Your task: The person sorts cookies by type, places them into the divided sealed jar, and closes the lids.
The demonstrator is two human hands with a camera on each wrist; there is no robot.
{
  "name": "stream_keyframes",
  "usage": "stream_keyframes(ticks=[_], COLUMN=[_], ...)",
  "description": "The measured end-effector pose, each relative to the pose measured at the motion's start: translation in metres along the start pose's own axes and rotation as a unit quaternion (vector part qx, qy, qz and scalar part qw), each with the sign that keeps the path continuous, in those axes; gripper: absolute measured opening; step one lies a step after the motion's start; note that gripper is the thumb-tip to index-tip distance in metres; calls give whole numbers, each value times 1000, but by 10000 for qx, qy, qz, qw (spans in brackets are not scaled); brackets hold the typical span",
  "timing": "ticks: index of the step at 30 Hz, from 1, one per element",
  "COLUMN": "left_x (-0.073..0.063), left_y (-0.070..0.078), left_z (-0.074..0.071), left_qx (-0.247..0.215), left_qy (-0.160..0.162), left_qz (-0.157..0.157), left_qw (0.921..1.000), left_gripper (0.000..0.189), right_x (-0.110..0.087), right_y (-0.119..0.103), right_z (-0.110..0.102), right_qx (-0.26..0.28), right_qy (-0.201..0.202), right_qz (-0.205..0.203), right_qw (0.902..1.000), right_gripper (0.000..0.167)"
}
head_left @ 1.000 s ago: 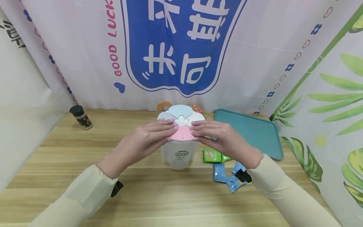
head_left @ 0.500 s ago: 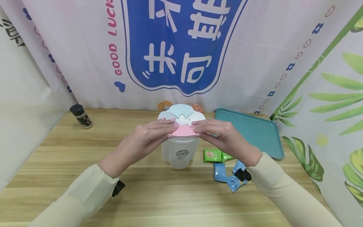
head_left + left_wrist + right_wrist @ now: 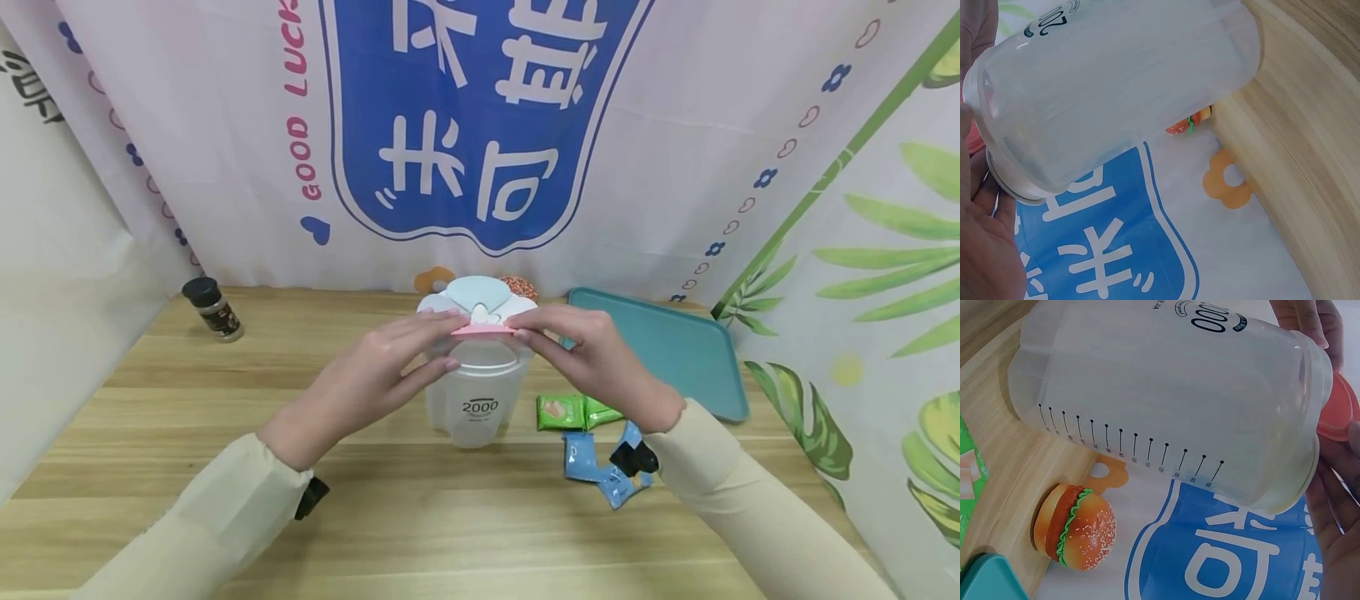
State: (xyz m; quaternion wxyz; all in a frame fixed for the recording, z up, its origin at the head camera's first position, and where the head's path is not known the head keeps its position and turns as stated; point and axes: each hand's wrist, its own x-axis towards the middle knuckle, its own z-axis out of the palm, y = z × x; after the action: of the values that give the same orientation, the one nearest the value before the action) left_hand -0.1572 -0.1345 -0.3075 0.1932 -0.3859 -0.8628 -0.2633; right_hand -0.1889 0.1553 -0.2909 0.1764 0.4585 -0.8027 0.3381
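Note:
A clear plastic storage canister [image 3: 478, 408] marked 2000 stands upright on the table, topped by a petal-shaped lid [image 3: 480, 292] in pale blue, white and pink. Its front pink flap [image 3: 483, 332] is tilted up, baring an oval opening below. My left hand [image 3: 375, 362] rests its fingers on the lid's left side, the thumb apart from them and lower, by the rim. On the other side my right hand [image 3: 592, 346] pinches the flap's right edge between thumb and fingers. In the right wrist view the raised pink flap [image 3: 1340, 409] shows beside the right thumb.
Behind the canister sits a toy hamburger [image 3: 1075, 528]. A teal tray [image 3: 660, 350] lies at the back right. Green packets [image 3: 561, 412] and blue packets [image 3: 581, 457] lie right of the canister. A black-capped spice jar [image 3: 214, 310] stands far left, near the curtain.
The pink flap has swung up from lying flat, and the opening beneath now shows. My left thumb has spread away from the fingers; my right hand has taken hold of the flap's edge.

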Motion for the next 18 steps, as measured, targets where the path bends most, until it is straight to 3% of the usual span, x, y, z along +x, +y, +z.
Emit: stream_keyframes(ticks=[9, 18], left_x=[-1, -3], left_y=[0, -2], left_z=[5, 7], left_qx=[226, 239], left_qy=[176, 314], left_qz=[88, -17], left_qw=[9996, 9992], left_gripper=[69, 80], right_x=[7, 10], right_y=[2, 3], right_z=[3, 5], right_qx=[163, 383], right_qy=[172, 437], right_qz=[223, 504], right_qw=[9995, 9970], right_gripper=[17, 13])
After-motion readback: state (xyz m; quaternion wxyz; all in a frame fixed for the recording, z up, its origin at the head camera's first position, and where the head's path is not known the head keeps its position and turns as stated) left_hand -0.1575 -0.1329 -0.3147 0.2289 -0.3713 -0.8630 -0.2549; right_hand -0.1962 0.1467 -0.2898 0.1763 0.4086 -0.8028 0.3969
